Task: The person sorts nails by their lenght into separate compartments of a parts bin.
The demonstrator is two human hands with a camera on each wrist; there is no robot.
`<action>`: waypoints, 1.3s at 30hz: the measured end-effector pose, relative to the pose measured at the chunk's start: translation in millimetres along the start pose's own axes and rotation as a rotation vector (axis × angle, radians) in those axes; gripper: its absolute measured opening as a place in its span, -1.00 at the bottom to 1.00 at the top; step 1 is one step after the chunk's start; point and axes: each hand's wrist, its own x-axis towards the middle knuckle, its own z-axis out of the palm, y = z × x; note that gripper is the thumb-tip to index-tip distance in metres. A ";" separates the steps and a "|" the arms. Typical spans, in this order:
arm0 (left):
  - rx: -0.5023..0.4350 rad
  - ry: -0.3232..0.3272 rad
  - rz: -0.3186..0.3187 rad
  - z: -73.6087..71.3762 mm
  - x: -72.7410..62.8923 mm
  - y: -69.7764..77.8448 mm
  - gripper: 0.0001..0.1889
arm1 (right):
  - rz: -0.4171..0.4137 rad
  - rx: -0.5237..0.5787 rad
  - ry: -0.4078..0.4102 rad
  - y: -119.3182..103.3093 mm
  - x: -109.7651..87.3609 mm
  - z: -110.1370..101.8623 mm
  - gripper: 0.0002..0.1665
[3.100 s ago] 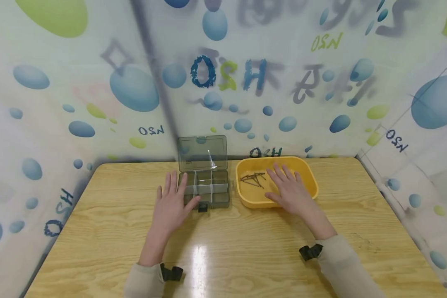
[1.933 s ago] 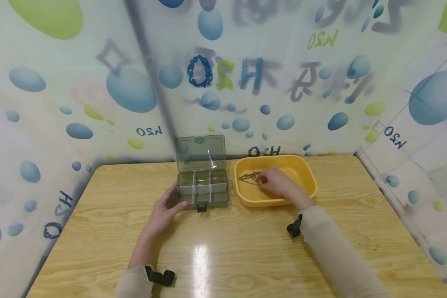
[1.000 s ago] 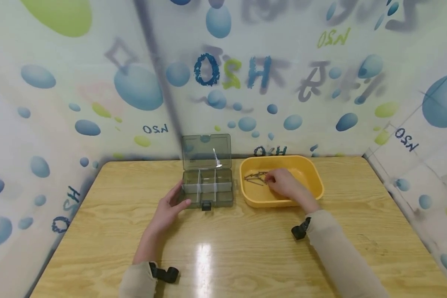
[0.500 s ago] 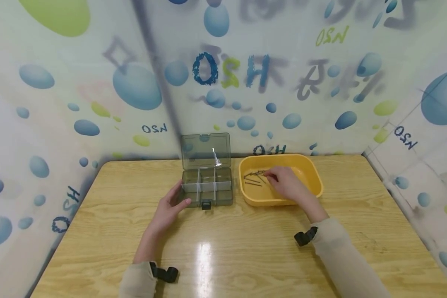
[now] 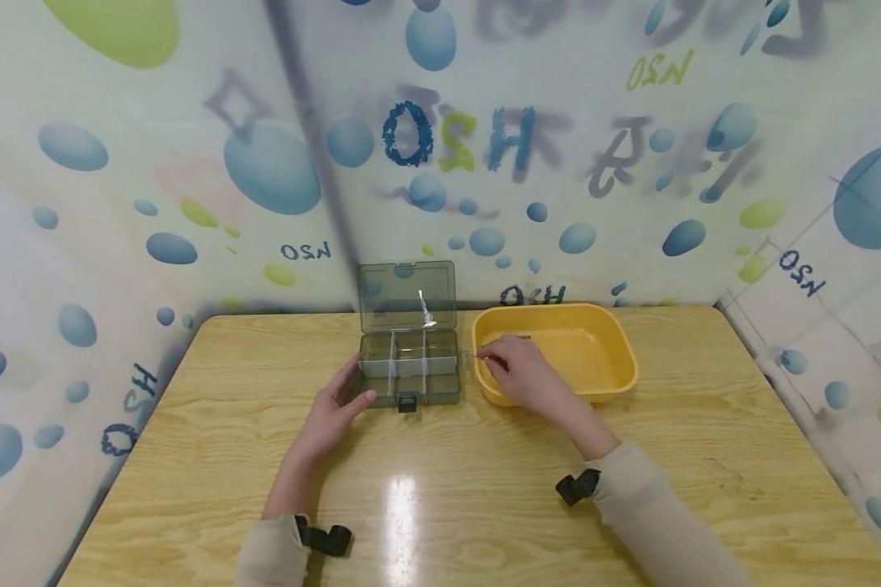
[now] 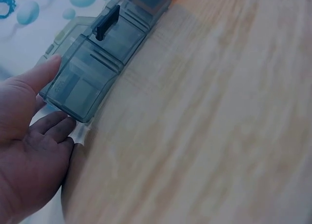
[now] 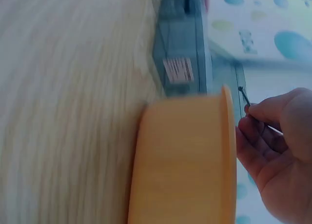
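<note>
A smoky clear compartment box (image 5: 409,367) stands on the table with its lid (image 5: 407,297) raised; its compartments look bare. My left hand (image 5: 328,416) holds the box at its front left corner, thumb at the front and fingers along the left side. In the left wrist view the thumb lies against the plastic. My right hand (image 5: 523,375) is over the left rim of the yellow tray (image 5: 595,359). Between thumb and fingertips it pinches a thin dark nail (image 7: 244,95), its small head pointing outward. Other nails in the tray are mostly hidden behind this hand.
The wooden table (image 5: 470,497) meets a printed curtain (image 5: 558,163) right behind the box and tray. A narrow gap lies between the box and the tray. Black camera mounts sit at both wrists.
My right hand reached into the tray among the nails, picked one up, and has moved left to the tray's rim. My left hand went from hovering open to holding the box, then stayed.
</note>
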 end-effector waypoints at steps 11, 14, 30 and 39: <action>-0.002 -0.008 0.036 0.4 1.8 -5.1 -0.24 | -0.016 -0.162 -0.012 -23.0 7.6 22.1 -0.85; 0.000 -0.009 0.029 1.3 1.7 -5.4 -0.24 | -0.040 -0.220 0.007 -24.8 8.3 25.9 -0.86; 0.000 -0.002 0.000 -2.2 0.8 -3.0 -0.25 | -0.138 -0.443 -0.037 -32.5 20.6 33.1 -0.76; 0.006 0.000 0.003 -2.4 0.7 -1.5 -0.25 | -0.142 -0.320 -0.020 -27.8 20.1 37.6 -0.81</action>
